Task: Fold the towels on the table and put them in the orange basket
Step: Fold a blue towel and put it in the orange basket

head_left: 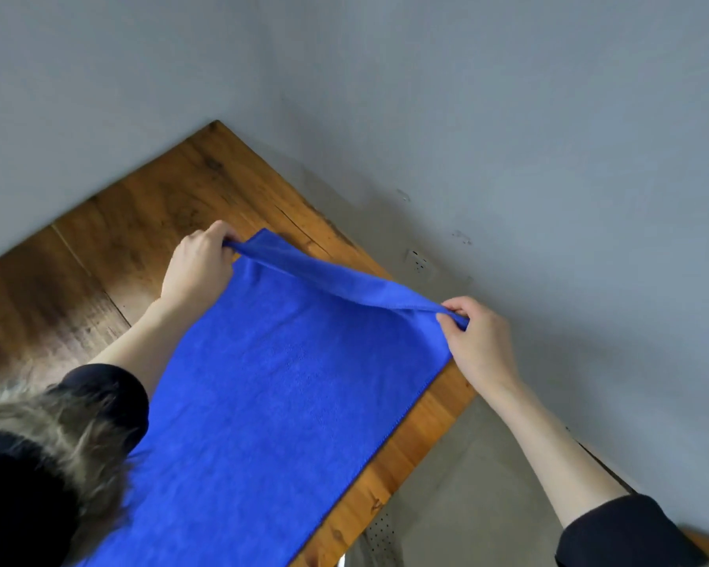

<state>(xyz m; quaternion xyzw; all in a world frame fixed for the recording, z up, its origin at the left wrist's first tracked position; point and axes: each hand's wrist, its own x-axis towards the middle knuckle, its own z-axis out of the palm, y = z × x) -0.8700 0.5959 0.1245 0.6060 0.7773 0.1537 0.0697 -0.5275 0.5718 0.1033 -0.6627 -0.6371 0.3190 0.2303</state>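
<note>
The blue towel (271, 403) lay across the wooden table (140, 223). The left hand (199, 266) pinched its eleven o'clock corner, the right hand (481, 341) its three o'clock corner, apparently lifted slightly.

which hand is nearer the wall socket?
Right. The right hand pinches the blue towel corner just past the table edge, below the wall socket. The left hand grips the opposite corner, over the table, well left of it.
</note>
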